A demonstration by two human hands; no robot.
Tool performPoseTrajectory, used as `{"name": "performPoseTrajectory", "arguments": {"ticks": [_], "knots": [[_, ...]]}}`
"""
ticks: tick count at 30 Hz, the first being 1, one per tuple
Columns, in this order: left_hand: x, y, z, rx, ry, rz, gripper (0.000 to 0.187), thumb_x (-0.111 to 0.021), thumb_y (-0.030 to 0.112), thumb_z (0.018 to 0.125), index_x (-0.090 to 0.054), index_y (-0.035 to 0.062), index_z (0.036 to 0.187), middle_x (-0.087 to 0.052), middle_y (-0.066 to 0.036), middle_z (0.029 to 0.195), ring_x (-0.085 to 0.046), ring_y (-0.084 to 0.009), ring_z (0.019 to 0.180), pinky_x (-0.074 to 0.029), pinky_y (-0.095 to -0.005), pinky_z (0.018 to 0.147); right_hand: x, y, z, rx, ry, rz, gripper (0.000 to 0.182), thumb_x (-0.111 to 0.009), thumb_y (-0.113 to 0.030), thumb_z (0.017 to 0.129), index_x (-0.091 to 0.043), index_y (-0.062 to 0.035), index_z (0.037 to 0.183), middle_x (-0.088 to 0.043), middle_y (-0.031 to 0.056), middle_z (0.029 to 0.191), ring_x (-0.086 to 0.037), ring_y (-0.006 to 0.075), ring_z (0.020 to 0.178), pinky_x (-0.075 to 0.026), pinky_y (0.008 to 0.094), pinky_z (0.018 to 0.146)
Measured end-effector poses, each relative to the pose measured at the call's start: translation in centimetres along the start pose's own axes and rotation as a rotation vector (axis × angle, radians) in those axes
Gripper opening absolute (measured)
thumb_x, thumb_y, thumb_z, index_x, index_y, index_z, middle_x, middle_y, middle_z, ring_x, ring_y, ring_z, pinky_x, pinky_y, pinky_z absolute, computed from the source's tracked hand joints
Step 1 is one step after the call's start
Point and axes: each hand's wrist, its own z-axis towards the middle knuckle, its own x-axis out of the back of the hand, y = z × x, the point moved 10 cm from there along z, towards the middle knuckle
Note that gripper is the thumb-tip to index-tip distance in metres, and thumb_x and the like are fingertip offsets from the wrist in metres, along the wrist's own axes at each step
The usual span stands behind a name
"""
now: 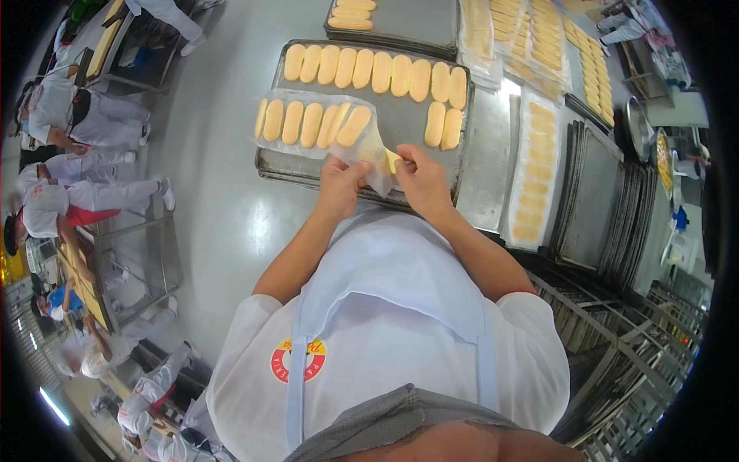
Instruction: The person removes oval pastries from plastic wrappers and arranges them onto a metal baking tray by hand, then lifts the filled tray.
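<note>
My left hand (341, 185) pinches the near edge of a sheet of translucent baking paper (379, 146), which is lifted and folded at that end. Between the fingers of my right hand (425, 179) is a pale yellow ladyfinger biscuit (392, 161), close against the lifted paper. Several more ladyfingers (312, 125) lie in a row on the rest of the sheet. Beneath is a dark metal baking tray (285, 171). Along its far side runs a row of loose ladyfingers (382, 72), with two more ladyfingers (444, 126) below that row at the right.
Another baking tray (416, 23) with a few biscuits sits beyond mine. To the right are paper sheets (531, 169) with biscuits and a stack of trays (593, 200). A metal rack (600, 331) stands at lower right. Several people in white (92, 192) work at tables on the left.
</note>
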Motion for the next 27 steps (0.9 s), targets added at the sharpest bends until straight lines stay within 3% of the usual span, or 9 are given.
{"name": "performPoseTrajectory", "arguments": {"ticks": [2,5,8,11,15,18,20,24,27], "knots": [[0.9,0.0,0.4,-0.022,0.045,0.004,0.042,-0.067,-0.006,0.096,-0.06,0.002,0.137,-0.073,-0.012,0.126,-0.074,-0.023,0.109,-0.063,-0.0381,0.092,0.6,0.5,0.0,0.004,0.047,-0.002,0.03,-0.068,-0.014,0.1,-0.07,-0.0043,0.128,-0.079,0.0196,0.11,-0.078,0.0343,0.097,-0.06,0.0419,0.084],[1.2,0.7,0.5,-0.06,0.041,-0.04,0.046,-0.067,-0.008,0.092,-0.061,0.0,0.137,-0.073,-0.012,0.127,-0.074,-0.0246,0.114,-0.062,-0.0395,0.096,1.2,1.9,0.2,-0.062,0.03,0.033,0.028,-0.068,-0.007,0.101,-0.069,0.002,0.128,-0.078,0.0168,0.11,-0.076,0.0188,0.091,-0.065,0.034,0.075],[2.3,0.7,0.6,-0.034,0.048,-0.095,0.049,-0.062,-0.011,0.089,-0.062,-0.0019,0.137,-0.072,-0.013,0.13,-0.073,-0.0265,0.117,-0.06,-0.041,0.101,2.4,2.7,0.7,0.007,0.051,-0.002,0.028,-0.067,-0.006,0.101,-0.068,0.0034,0.127,-0.078,0.0156,0.11,-0.076,0.0196,0.09,-0.067,0.0352,0.077],[3.0,1.5,0.1,-0.03,0.082,-0.192,0.035,-0.061,-0.009,0.088,-0.067,0.0019,0.12,-0.07,-0.001,0.099,-0.066,-0.0095,0.081,-0.053,-0.0232,0.068,4.3,3.2,1.2,-0.091,0.002,0.005,0.027,-0.066,-0.006,0.101,-0.069,0.0037,0.126,-0.077,0.0137,0.107,-0.075,0.0183,0.088,-0.066,0.0358,0.076],[2.5,3.6,-1.1,-0.076,0.143,-0.172,0.032,-0.059,-0.008,0.088,-0.067,0.004,0.116,-0.064,0.004,0.088,-0.057,-0.0053,0.069,-0.043,-0.0204,0.059,7.8,1.9,2.7,-0.013,0.034,-0.129,0.024,-0.066,-0.005,0.099,-0.07,0.0023,0.121,-0.076,0.0154,0.104,-0.075,0.0191,0.085,-0.065,0.0358,0.075],[3.8,3.5,-1.1,-0.057,0.173,-0.162,0.043,-0.056,-0.009,0.087,-0.062,0.0007,0.129,-0.067,-0.003,0.105,-0.062,-0.0134,0.088,-0.049,-0.0287,0.075,9.9,-1.0,3.4,0.237,0.176,-0.401,0.025,-0.066,-0.003,0.096,-0.07,-0.0007,0.12,-0.074,0.015,0.103,-0.075,0.0242,0.087,-0.063,0.0384,0.076],[4.7,2.8,-0.9,-0.044,0.114,-0.118,0.062,-0.052,-0.012,0.085,-0.054,-0.0059,0.146,-0.069,-0.017,0.136,-0.071,-0.0286,0.123,-0.059,-0.0432,0.107,10.1,-3.6,2.9,0.46,0.276,-0.568,0.026,-0.067,-0.003,0.094,-0.07,-0.0031,0.12,-0.073,0.0139,0.106,-0.074,0.0281,0.093,-0.061,0.041,0.078],[5.3,-0.5,-1.4,0.182,0.04,0.205,0.049,-0.06,-0.003,0.093,-0.057,-0.0023,0.142,-0.071,-0.013,0.129,-0.073,-0.0235,0.114,-0.061,-0.0383,0.096,2.9,-2.8,1.5,0.698,0.002,-0.778,0.03,-0.069,-0.008,0.09,-0.069,-0.005,0.12,-0.069,0.0101,0.111,-0.069,0.029,0.1,-0.058,0.0423,0.08],[4.2,-1.1,-1.8,0.215,-0.006,0.165,0.039,-0.065,0.009,0.1,-0.061,0.0005,0.138,-0.073,-0.01,0.123,-0.074,-0.0192,0.107,-0.061,-0.0357,0.089,-0.7,-2.8,0.8,0.782,-0.153,-0.778,0.031,-0.07,-0.011,0.087,-0.069,-0.0037,0.117,-0.067,0.0094,0.112,-0.067,0.0271,0.099,-0.057,0.0409,0.078]]}}
